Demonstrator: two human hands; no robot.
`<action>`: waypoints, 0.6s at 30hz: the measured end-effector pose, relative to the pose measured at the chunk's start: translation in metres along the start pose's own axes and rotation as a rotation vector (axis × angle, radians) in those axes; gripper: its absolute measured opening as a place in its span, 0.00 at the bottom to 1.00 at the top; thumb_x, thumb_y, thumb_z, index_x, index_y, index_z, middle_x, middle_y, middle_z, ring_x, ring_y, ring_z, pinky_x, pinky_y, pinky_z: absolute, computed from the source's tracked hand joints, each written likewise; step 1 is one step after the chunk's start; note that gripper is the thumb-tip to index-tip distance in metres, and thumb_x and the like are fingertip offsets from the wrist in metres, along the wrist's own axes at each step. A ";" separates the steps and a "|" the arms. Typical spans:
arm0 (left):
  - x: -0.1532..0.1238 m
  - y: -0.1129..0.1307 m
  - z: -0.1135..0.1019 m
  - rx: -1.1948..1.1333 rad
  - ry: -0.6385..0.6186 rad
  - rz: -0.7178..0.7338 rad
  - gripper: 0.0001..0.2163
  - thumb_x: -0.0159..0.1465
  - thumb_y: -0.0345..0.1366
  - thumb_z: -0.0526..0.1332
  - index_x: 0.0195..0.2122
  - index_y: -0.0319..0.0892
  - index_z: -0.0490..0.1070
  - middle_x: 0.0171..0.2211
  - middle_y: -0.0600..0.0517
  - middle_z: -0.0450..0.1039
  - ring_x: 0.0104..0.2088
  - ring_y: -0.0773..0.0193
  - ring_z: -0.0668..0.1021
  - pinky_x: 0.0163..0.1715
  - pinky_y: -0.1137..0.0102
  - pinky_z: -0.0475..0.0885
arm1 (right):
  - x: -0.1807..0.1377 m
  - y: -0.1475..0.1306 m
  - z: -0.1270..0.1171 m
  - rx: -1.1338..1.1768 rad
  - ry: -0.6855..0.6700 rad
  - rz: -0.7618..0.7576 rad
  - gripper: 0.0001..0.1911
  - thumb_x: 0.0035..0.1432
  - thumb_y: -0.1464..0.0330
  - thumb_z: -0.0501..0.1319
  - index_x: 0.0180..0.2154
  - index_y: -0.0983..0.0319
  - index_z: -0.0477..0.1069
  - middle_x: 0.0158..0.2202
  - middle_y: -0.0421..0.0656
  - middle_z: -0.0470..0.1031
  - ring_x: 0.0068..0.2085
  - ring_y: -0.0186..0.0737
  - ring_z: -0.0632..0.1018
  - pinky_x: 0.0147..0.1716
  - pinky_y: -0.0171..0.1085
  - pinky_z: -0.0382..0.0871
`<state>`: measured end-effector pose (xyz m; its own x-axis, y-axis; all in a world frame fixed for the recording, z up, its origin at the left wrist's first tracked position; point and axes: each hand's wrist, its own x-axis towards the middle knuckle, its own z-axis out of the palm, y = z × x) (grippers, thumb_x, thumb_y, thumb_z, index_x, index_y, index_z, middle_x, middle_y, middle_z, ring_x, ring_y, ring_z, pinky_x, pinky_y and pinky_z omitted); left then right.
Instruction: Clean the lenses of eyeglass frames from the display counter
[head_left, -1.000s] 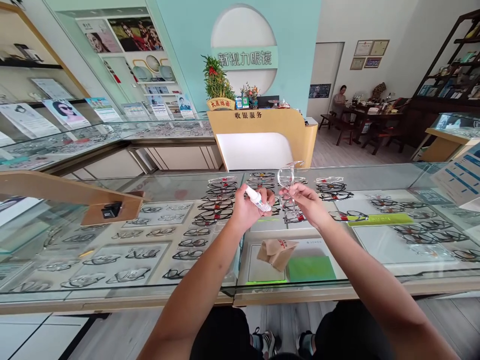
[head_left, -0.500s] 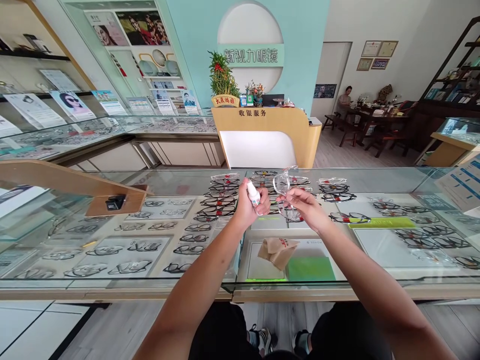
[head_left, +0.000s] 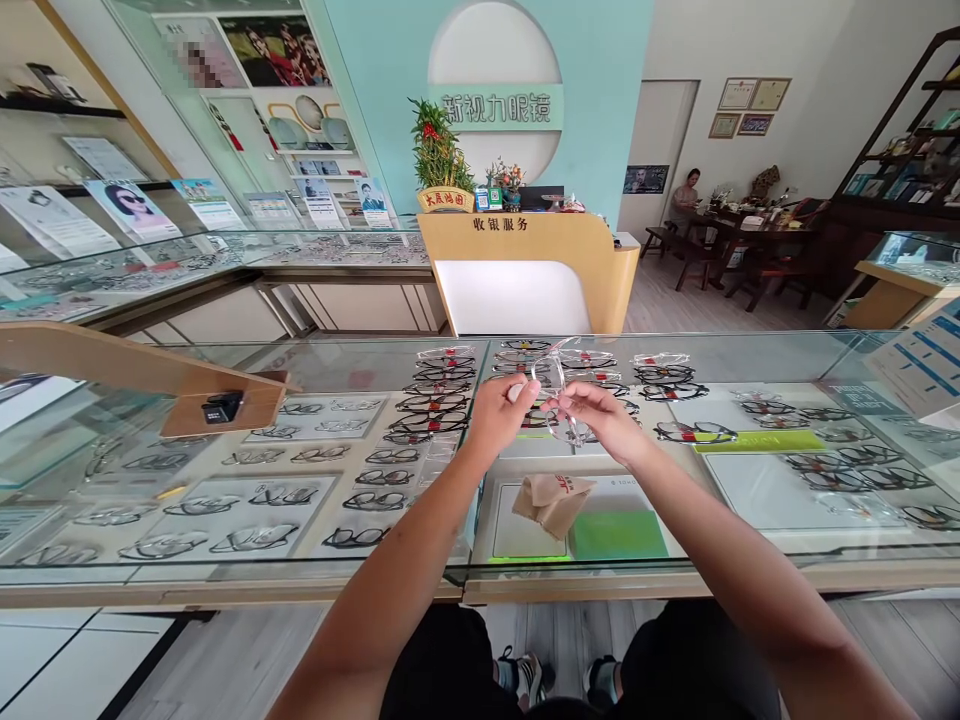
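Left hand (head_left: 501,412) and right hand (head_left: 600,412) both full; work looks partway along.
The left grips a small white plastic bottle (head_left: 515,392), mostly hidden; the right pinches clear plastic-framed glasses (head_left: 559,372) just right of it. Both are lifted; a crumpled tan cloth (head_left: 551,502) lies nearer on the clear glass counter (head_left: 675,563), apparently unused.

“收银服务” on wooden counter (head_left: 517,246)

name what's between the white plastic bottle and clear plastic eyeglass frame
In the head view, a fingertip of the left hand shows between the bottle's white end and the frame.
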<state>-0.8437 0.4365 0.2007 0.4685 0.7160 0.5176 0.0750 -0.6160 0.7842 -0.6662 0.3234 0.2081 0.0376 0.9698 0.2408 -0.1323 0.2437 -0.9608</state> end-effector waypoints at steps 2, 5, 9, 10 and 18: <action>-0.002 0.003 0.001 0.056 0.002 -0.013 0.28 0.70 0.58 0.61 0.21 0.44 0.58 0.20 0.56 0.53 0.25 0.65 0.59 0.31 0.65 0.51 | 0.000 0.001 0.000 0.019 -0.014 0.004 0.20 0.58 0.47 0.76 0.35 0.55 0.78 0.39 0.42 0.87 0.40 0.44 0.81 0.48 0.45 0.73; -0.001 0.003 0.002 -0.020 0.007 -0.042 0.29 0.71 0.59 0.58 0.21 0.44 0.60 0.20 0.55 0.56 0.25 0.64 0.61 0.31 0.65 0.53 | 0.000 0.003 -0.002 0.051 -0.028 0.011 0.19 0.59 0.49 0.77 0.35 0.55 0.78 0.38 0.42 0.87 0.39 0.43 0.80 0.46 0.43 0.72; 0.002 0.001 0.003 -0.220 -0.061 -0.055 0.34 0.72 0.66 0.51 0.19 0.45 0.65 0.18 0.52 0.62 0.22 0.63 0.64 0.30 0.64 0.57 | 0.004 0.005 -0.010 0.178 0.021 0.035 0.16 0.60 0.52 0.77 0.36 0.56 0.79 0.42 0.42 0.87 0.38 0.39 0.79 0.41 0.38 0.71; 0.002 0.001 0.003 -0.239 -0.083 -0.053 0.35 0.72 0.67 0.50 0.19 0.45 0.65 0.17 0.52 0.62 0.22 0.63 0.64 0.29 0.64 0.57 | 0.006 0.005 -0.012 0.231 0.041 0.040 0.16 0.59 0.53 0.77 0.36 0.56 0.80 0.43 0.42 0.87 0.38 0.38 0.79 0.40 0.38 0.71; -0.009 0.011 0.009 0.071 -0.213 -0.008 0.29 0.67 0.60 0.62 0.19 0.44 0.61 0.18 0.54 0.57 0.23 0.64 0.59 0.30 0.65 0.49 | 0.011 0.006 -0.016 0.401 0.126 0.053 0.15 0.58 0.57 0.78 0.37 0.56 0.79 0.45 0.42 0.87 0.37 0.39 0.81 0.39 0.39 0.76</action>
<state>-0.8394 0.4201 0.2019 0.6428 0.6399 0.4211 0.1377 -0.6373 0.7582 -0.6503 0.3352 0.2026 0.1377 0.9791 0.1495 -0.5114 0.1996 -0.8358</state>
